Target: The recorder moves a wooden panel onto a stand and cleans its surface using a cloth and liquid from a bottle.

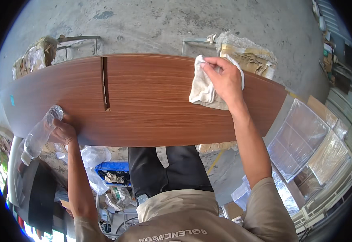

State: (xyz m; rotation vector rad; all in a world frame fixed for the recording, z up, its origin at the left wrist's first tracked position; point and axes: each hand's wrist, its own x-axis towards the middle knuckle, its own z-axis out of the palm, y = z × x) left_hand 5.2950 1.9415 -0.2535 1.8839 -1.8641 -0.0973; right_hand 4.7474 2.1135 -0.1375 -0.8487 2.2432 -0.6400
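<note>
The long brown board (151,101) lies flat under both grips, in front of the person's body. Its long axis goes from left to right, across the person, and the wood grain follows this same direction. One end points to the left, beyond the left grip (64,131); the other points to the right, beyond the right grip (226,80). A narrow slot (105,84) stands crosswise to the long axis, between the two grips, starting close to the far edge.

The right forearm reaches forward and leans a little to the left, with the back of the hand upward. The right grip is closed on a crumpled white cloth (201,90), thumb and fingers near together, and the cloth rests on the board near its far edge. The left forearm goes almost straight forward, with the wrist near the close edge of the board. The left grip is bent around a clear plastic bottle (38,135), which is tilted, its lower end to the left and nearer to the body than the grip. Beyond the right grip, a wrapped support (248,52) shows past the far edge.
</note>
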